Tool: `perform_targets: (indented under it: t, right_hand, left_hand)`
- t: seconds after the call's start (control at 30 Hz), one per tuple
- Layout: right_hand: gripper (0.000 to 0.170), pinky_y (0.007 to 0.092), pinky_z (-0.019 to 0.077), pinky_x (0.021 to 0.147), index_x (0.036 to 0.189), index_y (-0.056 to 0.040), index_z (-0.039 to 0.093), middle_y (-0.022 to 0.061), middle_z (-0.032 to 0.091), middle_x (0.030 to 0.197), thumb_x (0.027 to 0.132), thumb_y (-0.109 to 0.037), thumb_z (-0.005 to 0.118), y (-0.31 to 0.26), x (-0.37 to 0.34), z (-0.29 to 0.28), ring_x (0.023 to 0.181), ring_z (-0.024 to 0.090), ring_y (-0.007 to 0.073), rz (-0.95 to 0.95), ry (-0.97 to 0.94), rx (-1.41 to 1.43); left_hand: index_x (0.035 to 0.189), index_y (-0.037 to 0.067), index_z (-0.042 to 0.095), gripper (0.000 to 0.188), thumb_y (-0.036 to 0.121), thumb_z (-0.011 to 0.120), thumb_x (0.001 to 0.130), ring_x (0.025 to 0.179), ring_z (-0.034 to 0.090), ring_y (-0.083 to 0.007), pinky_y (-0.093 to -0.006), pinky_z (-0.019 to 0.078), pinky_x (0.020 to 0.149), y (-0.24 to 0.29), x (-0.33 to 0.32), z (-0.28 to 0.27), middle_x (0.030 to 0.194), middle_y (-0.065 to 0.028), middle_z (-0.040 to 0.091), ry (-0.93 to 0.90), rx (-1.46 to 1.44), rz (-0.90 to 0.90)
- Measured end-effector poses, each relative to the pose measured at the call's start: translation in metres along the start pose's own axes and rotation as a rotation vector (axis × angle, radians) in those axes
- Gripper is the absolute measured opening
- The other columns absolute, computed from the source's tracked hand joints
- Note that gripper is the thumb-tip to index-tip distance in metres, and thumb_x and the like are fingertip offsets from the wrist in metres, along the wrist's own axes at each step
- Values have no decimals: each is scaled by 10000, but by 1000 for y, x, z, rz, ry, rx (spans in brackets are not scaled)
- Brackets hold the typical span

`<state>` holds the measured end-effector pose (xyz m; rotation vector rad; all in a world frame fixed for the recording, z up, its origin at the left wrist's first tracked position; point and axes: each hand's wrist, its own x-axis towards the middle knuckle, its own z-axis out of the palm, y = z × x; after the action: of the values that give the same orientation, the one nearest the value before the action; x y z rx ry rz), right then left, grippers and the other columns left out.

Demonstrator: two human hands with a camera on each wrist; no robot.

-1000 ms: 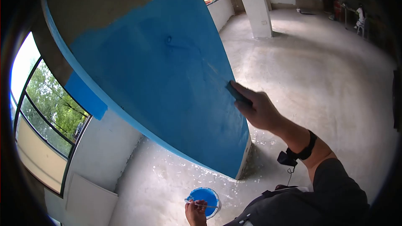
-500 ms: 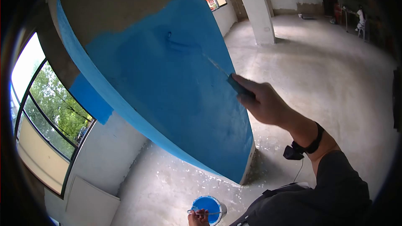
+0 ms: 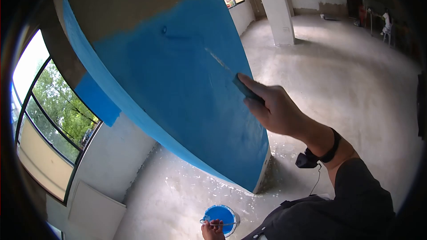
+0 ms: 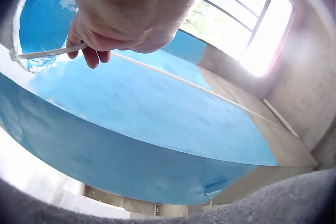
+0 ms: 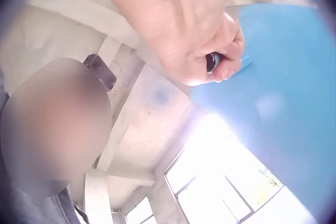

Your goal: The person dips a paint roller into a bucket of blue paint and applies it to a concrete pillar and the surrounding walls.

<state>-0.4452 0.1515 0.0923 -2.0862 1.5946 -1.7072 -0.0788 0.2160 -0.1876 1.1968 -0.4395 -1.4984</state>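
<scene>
In the head view my right hand (image 3: pixel 278 109) grips the dark green handle (image 3: pixel 247 90) of a paint roller, its thumb along the handle. The roller's thin metal rod (image 3: pixel 218 58) runs up and left to the blue-coated roller sleeve (image 3: pixel 182 35), which lies against the pillar's blue-painted face (image 3: pixel 187 93), just under the ragged edge of bare grey plaster (image 3: pixel 147 4). Low in the view, my left hand (image 3: pixel 213 230) holds the wire handle (image 3: pixel 229 224) of a bucket (image 3: pixel 238 218) of blue paint. The left wrist view shows fingers curled round that bucket handle (image 4: pixel 50 53).
A window (image 3: pixel 58 106) and a patch of darker blue wall (image 3: pixel 98 100) are at left, with a pale board (image 3: pixel 95 206) leaning below. Paint-spotted concrete floor (image 3: pixel 173 186) surrounds the pillar's foot. A white column (image 3: pixel 275 13) stands farther back, and a chair (image 3: pixel 387 33) at far right.
The roller has moved up the pillar face, closer to the unpainted plaster, with my right hand following. My left hand keeps hold of the bucket handle. The head view has shifted slightly.
</scene>
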Motion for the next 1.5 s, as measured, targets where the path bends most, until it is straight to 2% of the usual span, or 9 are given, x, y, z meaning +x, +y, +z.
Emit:
perform_targets:
  t: [0.13, 0.3, 0.5, 0.63, 0.73, 0.93, 1.03, 1.37, 1.5]
  right_hand:
    - [451, 325, 436, 443, 1260, 91, 396, 133, 535, 533, 851, -56, 515, -5, 49, -6, 429, 551, 217, 23, 16, -137]
    - [561, 366, 487, 484, 1323, 89, 304, 185, 582, 645, 825, -34, 532, 4, -40, 26, 498, 597, 285, -125, -93, -113]
    - [483, 337, 486, 472, 1296, 47, 379, 156, 592, 648, 853, -75, 529, 6, -7, 8, 491, 598, 228, -93, -23, -223]
    - [473, 331, 465, 437, 1296, 8, 394, 137, 582, 649, 856, -90, 537, 18, 19, 0, 454, 566, 205, -61, 23, -338]
    - [509, 345, 456, 422, 1318, -6, 367, 116, 573, 647, 852, -105, 548, 30, -29, 22, 447, 559, 228, -138, 60, -354]
    - [609, 393, 464, 468, 1361, 3, 305, 146, 569, 690, 822, -96, 571, 37, -178, 60, 522, 575, 304, 60, -246, -231]
    - [595, 406, 461, 500, 1352, 7, 317, 164, 571, 695, 822, -96, 566, 34, -200, 57, 529, 568, 327, 108, -173, -120]
    - [478, 388, 464, 524, 1322, -39, 388, 147, 563, 576, 868, -132, 500, 71, -49, 45, 516, 591, 290, 371, 28, -121]
    - [512, 391, 476, 540, 1335, -32, 358, 156, 575, 606, 853, -112, 510, 69, -66, 52, 524, 594, 292, 327, -21, -142]
  left_hand:
    - [941, 24, 512, 234, 257, 521, 914, 793, 544, -226, -395, 496, 761, -3, 2, -9, 870, -101, 551, -38, 21, 38]
    - [983, 21, 512, 226, 239, 504, 922, 843, 545, -243, -427, 495, 775, -7, 2, -18, 907, -119, 548, -36, 14, -16]
    - [986, 15, 511, 220, 223, 477, 925, 843, 546, -236, -395, 492, 758, -11, -2, -17, 903, -109, 551, -114, -46, 2]
    - [1032, 51, 415, 189, 194, 453, 914, 831, 553, -248, -441, 487, 796, -19, 9, -15, 853, -97, 524, 153, -32, -65]
    - [1012, 40, 424, 210, 219, 459, 910, 843, 547, -243, -440, 476, 813, -21, 8, -23, 864, -96, 516, 119, -75, -85]
    - [957, 26, 443, 243, 260, 471, 897, 875, 525, -239, -439, 460, 829, -21, -1, -31, 838, -91, 507, 131, -94, -108]
    - [943, 32, 447, 226, 251, 473, 895, 854, 527, -235, -445, 454, 833, -17, -6, -27, 840, -91, 507, 155, -103, -92]
    - [936, 36, 440, 215, 244, 477, 892, 828, 533, -231, -435, 454, 821, -18, -12, -30, 822, -82, 521, 165, -55, -85]
    - [935, 42, 441, 205, 239, 472, 891, 832, 531, -230, -436, 447, 826, -20, -8, -37, 819, -80, 520, 178, -54, -97]
